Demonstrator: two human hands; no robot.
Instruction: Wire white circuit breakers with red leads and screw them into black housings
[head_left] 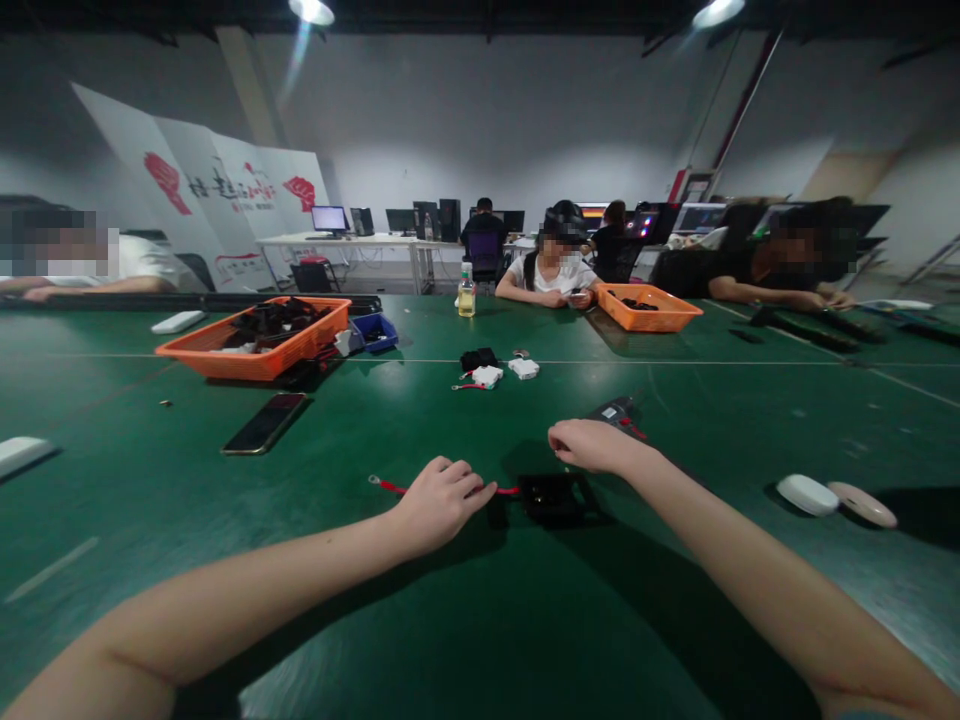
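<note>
A red cable (507, 491) with a ring terminal (374, 480) on its far left end runs into an open black plastic case (559, 497) on the table. My left hand (442, 503) is closed over the middle of this cable, left of the case. Above the case's back edge hovers my right hand (589, 445), fingers pinched together; anything they hold is hidden or too small to name. A tiny light-coloured speck shows just below those fingertips. Behind my right hand lies a dark grey power tool (616, 411), partly covered by it.
White blocks (487, 376) with red leads lie mid-table. At left are a phone (267, 424), an orange basket (255, 345) of black parts and a blue bin (374, 333). A white case (806, 494) sits right. Across are a bottle (466, 295), another orange basket (649, 308) and seated people.
</note>
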